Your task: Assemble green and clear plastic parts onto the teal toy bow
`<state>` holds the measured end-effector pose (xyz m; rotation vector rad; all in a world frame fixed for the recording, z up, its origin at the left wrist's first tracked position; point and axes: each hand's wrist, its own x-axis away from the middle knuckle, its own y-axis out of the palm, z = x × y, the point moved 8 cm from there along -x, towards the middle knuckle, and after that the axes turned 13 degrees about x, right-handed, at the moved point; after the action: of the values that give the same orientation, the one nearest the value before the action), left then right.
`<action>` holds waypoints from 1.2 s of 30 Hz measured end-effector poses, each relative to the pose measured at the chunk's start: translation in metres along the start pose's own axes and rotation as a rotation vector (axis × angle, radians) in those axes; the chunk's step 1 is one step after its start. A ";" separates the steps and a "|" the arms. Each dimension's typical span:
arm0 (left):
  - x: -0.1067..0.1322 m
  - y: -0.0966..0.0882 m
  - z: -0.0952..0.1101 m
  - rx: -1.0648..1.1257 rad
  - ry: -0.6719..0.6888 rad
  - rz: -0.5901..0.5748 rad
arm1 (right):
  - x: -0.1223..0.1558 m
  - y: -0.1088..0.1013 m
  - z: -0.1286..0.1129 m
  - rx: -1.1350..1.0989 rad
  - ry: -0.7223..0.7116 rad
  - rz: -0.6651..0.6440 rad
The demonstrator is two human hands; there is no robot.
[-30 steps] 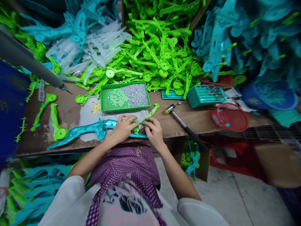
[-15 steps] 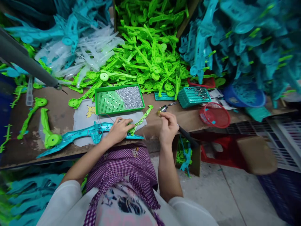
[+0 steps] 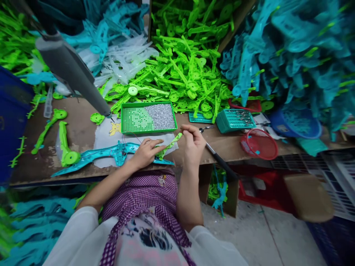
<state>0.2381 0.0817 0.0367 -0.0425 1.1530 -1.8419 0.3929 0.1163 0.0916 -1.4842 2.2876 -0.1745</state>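
Observation:
A long teal plastic toy part lies on a grey mat at the bench's front edge. My left hand rests flat on its right end, fingers stretched over a green plastic strip laid across it. My right hand is raised just right of the strip, fingertips pinched together; what they hold is too small to make out. Behind the hands stands a green tray, half filled with small silvery screws.
A grey powered screwdriver hangs over the bench's left. Green, teal and clear plastic parts are heaped behind. A metal-tipped tool lies right of my hands, near a teal basket and a red basket.
My right hand left the green strip, reached right toward the metal-tipped tool, then came back near the strip, pinched. The left hand stayed. The hanging screwdriver swung closer in view.

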 end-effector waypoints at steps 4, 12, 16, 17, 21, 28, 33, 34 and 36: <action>0.013 -0.024 0.012 0.062 0.051 0.202 | 0.016 0.004 0.004 0.093 -0.101 -0.089; 0.099 -0.075 0.036 0.010 -0.051 0.432 | 0.049 0.021 0.039 0.567 -0.455 -0.313; 0.093 -0.077 0.031 0.138 -0.236 0.456 | 0.057 0.018 0.051 0.535 -0.403 -0.356; 0.083 -0.074 0.028 0.178 -0.270 0.456 | 0.058 0.018 0.052 0.515 -0.384 -0.362; 0.023 -0.055 0.012 0.267 -0.329 0.306 | 0.059 0.018 0.052 0.449 -0.340 -0.388; -0.035 0.007 -0.029 0.392 -0.482 -0.218 | 0.048 0.024 0.054 0.486 -0.271 -0.480; -0.040 0.022 -0.040 0.459 -0.479 -0.361 | 0.032 0.036 0.053 0.523 -0.296 -0.663; -0.041 0.023 -0.041 0.452 -0.483 -0.389 | 0.028 0.039 0.054 0.535 -0.301 -0.708; -0.045 0.024 -0.044 0.443 -0.502 -0.450 | 0.019 0.047 0.058 0.558 -0.301 -0.811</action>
<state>0.2596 0.1407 0.0136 -0.5150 0.3897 -2.2667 0.3700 0.1255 0.0187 -1.8503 1.1603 -0.6933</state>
